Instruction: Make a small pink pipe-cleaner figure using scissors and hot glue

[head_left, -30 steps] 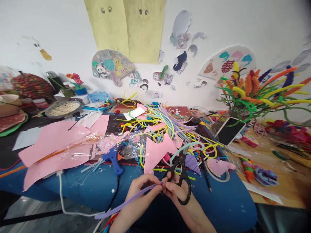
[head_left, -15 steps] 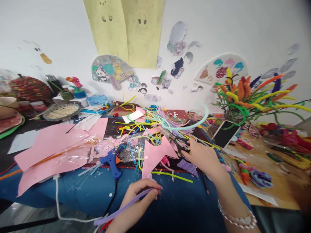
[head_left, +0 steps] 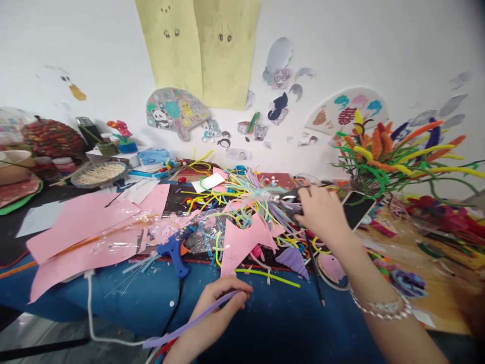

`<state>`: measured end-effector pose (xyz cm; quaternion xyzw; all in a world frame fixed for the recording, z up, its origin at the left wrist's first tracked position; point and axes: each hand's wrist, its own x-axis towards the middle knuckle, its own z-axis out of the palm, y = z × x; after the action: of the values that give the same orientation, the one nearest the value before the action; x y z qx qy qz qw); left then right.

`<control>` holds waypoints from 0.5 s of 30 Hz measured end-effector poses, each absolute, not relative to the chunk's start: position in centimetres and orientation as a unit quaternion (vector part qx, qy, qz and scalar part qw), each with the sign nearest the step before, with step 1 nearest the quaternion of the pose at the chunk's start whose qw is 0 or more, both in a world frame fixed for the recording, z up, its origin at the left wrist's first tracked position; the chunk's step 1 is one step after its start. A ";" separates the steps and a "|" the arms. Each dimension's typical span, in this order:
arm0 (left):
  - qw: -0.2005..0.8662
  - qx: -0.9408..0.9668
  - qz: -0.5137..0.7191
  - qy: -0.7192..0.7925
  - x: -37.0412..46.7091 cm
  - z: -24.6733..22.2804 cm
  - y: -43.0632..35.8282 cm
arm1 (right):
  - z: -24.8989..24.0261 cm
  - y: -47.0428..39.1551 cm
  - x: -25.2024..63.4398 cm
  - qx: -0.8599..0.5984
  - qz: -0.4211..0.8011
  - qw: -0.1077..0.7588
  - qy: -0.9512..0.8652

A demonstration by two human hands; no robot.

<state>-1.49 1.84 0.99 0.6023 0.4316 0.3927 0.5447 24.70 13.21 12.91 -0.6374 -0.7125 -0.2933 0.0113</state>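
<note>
Near the table's front edge, my left hand [head_left: 223,303] pinches one end of a purple pipe cleaner [head_left: 193,321], which trails back over the wrist. My right hand [head_left: 320,210] is wrapped round the dark handles of scissors [head_left: 286,196], held above the heap of coloured pipe cleaners [head_left: 261,189]. The scissors' blades point left and are partly blurred. Cut pink paper [head_left: 240,245] lies between the hands, with a purple coiled piece [head_left: 293,260] to its right.
A blue glue gun [head_left: 176,253] and large pink sheets [head_left: 83,222] lie to the left. At the right are a phone [head_left: 358,210], a bunch of colourful pipe-cleaner stems [head_left: 386,146] and a pencil [head_left: 316,275]. A white cable [head_left: 91,308] hangs over the front edge.
My right hand has risen from the pile and moved slightly right, now lifting the scissors. The left hand has barely moved and keeps its purple pipe cleaner. A round pink item near the right forearm is uncovered.
</note>
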 end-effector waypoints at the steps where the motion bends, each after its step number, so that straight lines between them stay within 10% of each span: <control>1: 0.542 0.610 0.386 0.431 -1.4 1.0 1.8 | 13.2 13.7 24.2 -0.614 -0.290 -0.002 -0.734; 11: 0.545 0.602 0.377 0.445 -0.9 1.5 1.0 | 13.5 16.2 24.2 -0.711 -0.068 0.078 -0.696; 15: 0.520 0.605 0.413 0.439 -1.0 1.1 1.1 | 10.5 11.0 24.0 -0.604 0.237 0.308 -0.696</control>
<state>-0.95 1.14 1.12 0.6052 0.4388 0.4134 0.5198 24.04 11.02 10.52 -0.6036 -0.6959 0.2375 0.3083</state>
